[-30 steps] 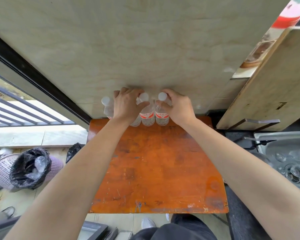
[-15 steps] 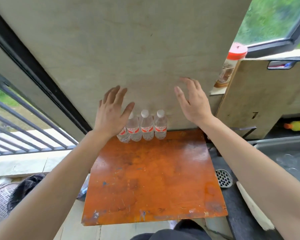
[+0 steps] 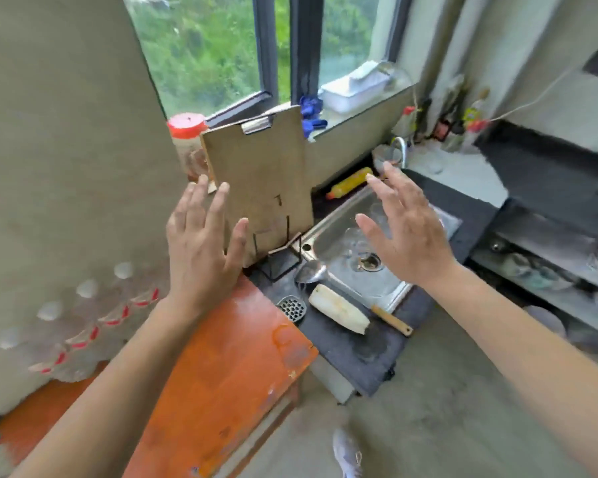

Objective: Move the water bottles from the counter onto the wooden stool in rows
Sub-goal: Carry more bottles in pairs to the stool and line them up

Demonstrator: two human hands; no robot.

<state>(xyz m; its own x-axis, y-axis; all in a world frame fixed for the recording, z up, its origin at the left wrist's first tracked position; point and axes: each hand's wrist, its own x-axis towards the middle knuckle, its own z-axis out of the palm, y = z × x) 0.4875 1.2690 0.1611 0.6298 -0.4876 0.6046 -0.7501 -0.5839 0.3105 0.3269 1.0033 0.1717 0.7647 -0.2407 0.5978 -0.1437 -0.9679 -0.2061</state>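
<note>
Both hands are spread and empty, the right hand [image 3: 406, 232] over the steel sink [image 3: 328, 232] where clear upright water bottles [image 3: 363, 232] blur, nearer than the left hand [image 3: 202, 243] above the orange wooden stool [image 3: 221, 367].

Both hands empty, fingers spread: left hand [image 3: 201, 250] over wooden stool [image 3: 221, 367], right hand [image 3: 406, 232] over sink [image 3: 387, 291]; blurred bottles [image 3: 83, 326] stood w/ wall behind.

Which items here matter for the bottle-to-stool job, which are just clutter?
Job:
water bottles, blurred, in a row against the wall
wooden stool
left hand, right hand, both open and empty

Clutter:
cutting board
red-lidded jar
sink
ladle
yellow bottle
</note>
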